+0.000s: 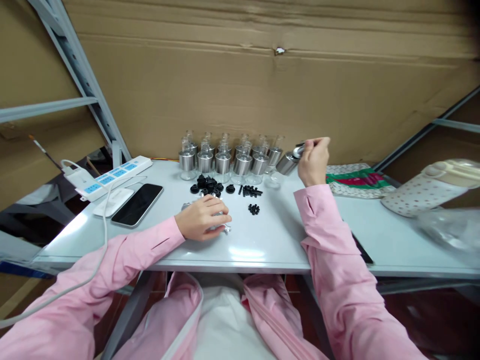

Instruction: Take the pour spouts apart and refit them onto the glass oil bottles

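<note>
My right hand (314, 161) is raised at the right end of a row of small glass bottles with silver collars (223, 161), fingers closed on one tilted silver-collared bottle (288, 162). My left hand (204, 218) lies on the white table (270, 240) near the front, fingers curled over some small silver parts that are mostly hidden. Between the hands lie a heap of black caps (208, 185) and small black pieces (252, 191), with a further little cluster (254, 209).
A white power strip with blue sockets (112, 176), a white pad (112, 201) and a dark phone (137, 203) lie at the left. A colourful cloth (356, 180), a dotted flask (431, 189) and clear plastic (450, 230) are at the right. Cardboard walls the back.
</note>
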Tool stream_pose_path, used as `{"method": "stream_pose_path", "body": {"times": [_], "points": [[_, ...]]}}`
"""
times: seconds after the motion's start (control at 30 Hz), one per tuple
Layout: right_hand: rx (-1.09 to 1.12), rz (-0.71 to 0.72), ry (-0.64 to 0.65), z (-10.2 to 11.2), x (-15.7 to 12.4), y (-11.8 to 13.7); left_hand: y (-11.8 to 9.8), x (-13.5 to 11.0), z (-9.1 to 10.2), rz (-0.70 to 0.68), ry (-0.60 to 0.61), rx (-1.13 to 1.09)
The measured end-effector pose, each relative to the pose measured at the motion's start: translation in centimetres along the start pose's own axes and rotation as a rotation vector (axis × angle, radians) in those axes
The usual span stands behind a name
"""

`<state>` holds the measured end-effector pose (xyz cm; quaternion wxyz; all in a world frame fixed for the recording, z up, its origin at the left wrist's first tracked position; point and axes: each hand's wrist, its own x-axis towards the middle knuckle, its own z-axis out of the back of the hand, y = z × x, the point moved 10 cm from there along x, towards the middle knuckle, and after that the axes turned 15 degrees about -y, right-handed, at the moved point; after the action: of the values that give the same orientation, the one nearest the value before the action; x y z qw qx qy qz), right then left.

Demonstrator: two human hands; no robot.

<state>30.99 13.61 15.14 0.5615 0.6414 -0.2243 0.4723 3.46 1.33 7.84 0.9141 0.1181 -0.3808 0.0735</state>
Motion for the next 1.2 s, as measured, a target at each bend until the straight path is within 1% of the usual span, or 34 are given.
{"method": "stream_pose_path", "body": {"times": [0.13,0.2,0.27,0.33,0.37,0.43,0.47,0.53,0.6,0.63,0.67,0.73,0.83,0.93,1.0,1.1,1.17,1.2], "points": [[0.105,0.032,-0.122,4.1,1.7,2.8,-0.9,-0.3,-0.7,-0.054,0.053,-0.060],[0.233,0.041,-0.127,5.4,1.9,4.5,-1.2,-0.4,-1.0,-0.068,0.066,-0.072],[0.392,0.014,-0.097,6.0,1.7,6.0,-1.3,-0.4,-1.2,-0.073,0.072,-0.079],[0.576,-0.052,-0.020,5.6,1.1,7.2,-1.2,-0.4,-1.1,-0.071,0.062,-0.081],[0.675,-0.101,0.044,5.0,0.6,7.8,-1.2,-0.4,-1.0,-0.067,0.053,-0.081],[0.853,-0.219,0.226,3.3,-1.0,9.0,-0.8,-0.3,-0.6,-0.039,0.010,-0.084],[0.918,-0.277,0.332,2.4,-2.0,9.7,-0.5,-0.2,-0.2,0.000,-0.029,-0.088],[0.991,-0.372,0.535,0.9,-4.2,11.2,0.7,0.0,0.8,0.127,-0.130,-0.103],[1.027,-0.434,0.717,0.2,-6.5,12.8,1.7,-0.1,1.5,0.260,-0.214,-0.136],[1.043,-0.457,0.796,0.0,-7.6,13.6,1.9,-0.2,1.7,0.301,-0.235,-0.154],[1.061,-0.477,0.867,0.0,-8.6,14.3,1.9,-0.2,1.6,0.318,-0.243,-0.167],[1.094,-0.504,0.983,0.1,-10.2,15.6,1.6,-0.3,1.3,0.309,-0.238,-0.171],[1.136,-0.529,1.080,0.3,-11.6,16.8,1.0,-0.2,1.1,0.254,-0.252,-0.164],[1.172,-0.542,1.109,0.4,-12.0,17.0,0.5,-0.2,1.2,0.174,-0.289,-0.159],[1.190,-0.525,1.126,0.6,-11.9,17.1,0.2,-0.1,1.2,0.122,-0.286,-0.143],[1.186,-0.464,1.154,0.9,-11.9,17.1,-0.2,-0.1,0.8,0.081,-0.243,-0.119],[1.170,-0.448,1.131,0.9,-11.7,17.0,-0.4,0.0,0.6,0.068,-0.210,-0.109],[1.166,-0.457,1.082,0.8,-11.3,16.8,-0.5,0.0,0.5,0.063,-0.199,-0.110]]}}
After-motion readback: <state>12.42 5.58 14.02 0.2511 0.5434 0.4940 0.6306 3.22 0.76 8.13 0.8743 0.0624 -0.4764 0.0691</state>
